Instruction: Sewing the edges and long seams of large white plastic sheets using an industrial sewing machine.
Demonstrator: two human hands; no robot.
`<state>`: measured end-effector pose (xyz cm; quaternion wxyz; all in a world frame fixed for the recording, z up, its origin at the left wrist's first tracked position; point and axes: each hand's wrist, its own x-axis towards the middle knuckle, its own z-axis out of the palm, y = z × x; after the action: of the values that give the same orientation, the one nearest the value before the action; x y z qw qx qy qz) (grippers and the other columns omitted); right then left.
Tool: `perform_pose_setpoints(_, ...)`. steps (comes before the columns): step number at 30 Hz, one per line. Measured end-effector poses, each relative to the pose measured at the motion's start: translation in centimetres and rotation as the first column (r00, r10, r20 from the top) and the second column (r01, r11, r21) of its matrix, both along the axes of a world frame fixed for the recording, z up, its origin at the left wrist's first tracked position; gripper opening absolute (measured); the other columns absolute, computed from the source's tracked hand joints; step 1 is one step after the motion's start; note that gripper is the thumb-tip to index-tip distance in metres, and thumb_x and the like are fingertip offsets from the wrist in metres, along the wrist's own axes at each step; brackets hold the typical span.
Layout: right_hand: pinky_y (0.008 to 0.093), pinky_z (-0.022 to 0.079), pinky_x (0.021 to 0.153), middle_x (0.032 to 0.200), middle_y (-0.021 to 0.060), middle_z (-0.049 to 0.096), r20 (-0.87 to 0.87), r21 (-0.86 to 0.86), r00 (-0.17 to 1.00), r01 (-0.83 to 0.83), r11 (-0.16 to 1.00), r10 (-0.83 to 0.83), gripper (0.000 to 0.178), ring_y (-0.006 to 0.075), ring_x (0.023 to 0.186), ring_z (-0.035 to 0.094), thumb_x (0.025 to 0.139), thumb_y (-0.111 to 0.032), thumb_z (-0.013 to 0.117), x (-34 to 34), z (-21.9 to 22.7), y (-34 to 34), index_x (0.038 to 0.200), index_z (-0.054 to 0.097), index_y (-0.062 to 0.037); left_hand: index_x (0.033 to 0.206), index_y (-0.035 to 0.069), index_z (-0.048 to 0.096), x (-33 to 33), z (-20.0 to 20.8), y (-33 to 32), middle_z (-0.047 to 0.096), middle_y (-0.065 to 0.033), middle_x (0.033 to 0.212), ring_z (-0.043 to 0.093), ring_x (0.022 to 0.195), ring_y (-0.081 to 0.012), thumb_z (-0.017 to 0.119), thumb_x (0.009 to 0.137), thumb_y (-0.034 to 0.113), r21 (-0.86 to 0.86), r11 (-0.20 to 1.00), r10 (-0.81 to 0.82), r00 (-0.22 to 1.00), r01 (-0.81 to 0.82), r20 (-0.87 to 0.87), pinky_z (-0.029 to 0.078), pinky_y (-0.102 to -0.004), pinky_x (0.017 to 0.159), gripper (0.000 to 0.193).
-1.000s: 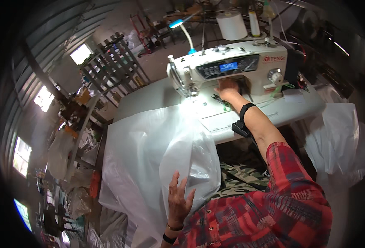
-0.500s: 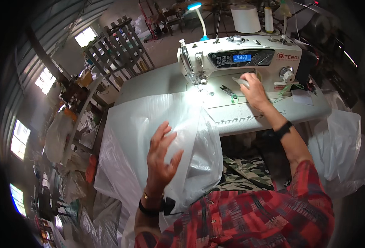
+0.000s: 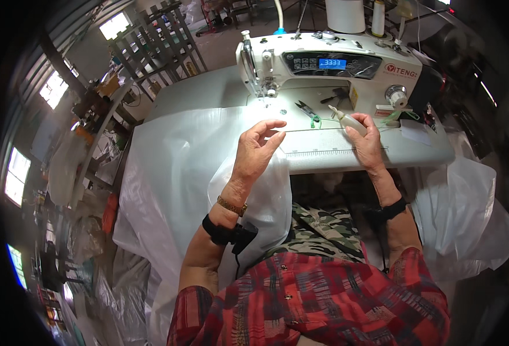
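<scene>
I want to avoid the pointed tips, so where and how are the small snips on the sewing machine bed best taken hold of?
Probably pinch the snips at their rear end, beside the green cord, coming from the person's near side: they lie flat, with the dark tips pointing away and left.

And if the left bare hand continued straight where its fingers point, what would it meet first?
Probably the small dark metal snips with green cord, lying on the pale sewing table; the left hand may pass above them, as its height is unclear.
</scene>
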<state>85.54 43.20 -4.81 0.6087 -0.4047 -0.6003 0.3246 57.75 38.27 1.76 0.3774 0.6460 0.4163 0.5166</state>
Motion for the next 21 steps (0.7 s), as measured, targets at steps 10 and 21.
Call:
perform_pose_setpoints(10, 0.0224, 0.049, 0.074, 0.101, 0.0030, 0.063, -0.010, 0.004, 0.994, 0.111, 0.994, -0.111, 0.033, 0.0078, 0.086, 0.057, 0.091, -0.017, 0.066, 1.5, 0.3, 1.2, 0.119, 0.059, -0.0010, 0.118, -0.002, 0.063, 0.4, -0.5, -0.9, 0.068, -0.0089, 0.113, 0.067, 0.095, -0.0147, 0.064, 0.094, 0.011, -0.033, 0.999, -0.041, 0.998, 0.040, -0.051, 0.052, -0.0247, 0.077, 0.027)
perform_pose_setpoints(21, 0.0251, 0.051, 0.067, 0.099, 0.0050, 0.065, -0.035, -0.009, 0.983, 0.182, 0.983, -0.182, 0.031, 0.0095, 0.078, 0.058, 0.090, -0.014, 0.066, 1.6, -0.8, 2.0, 0.117, 0.061, -0.0010, 0.119, -0.002, 0.062, 0.0, -1.3, -1.4, 0.068, -0.0091, 0.112, 0.066, 0.095, -0.0131, 0.065, 0.093, 0.009, -0.068, 0.996, -0.060, 0.998, 0.060, -0.005, 0.053, -0.0247, 0.079, 0.028)
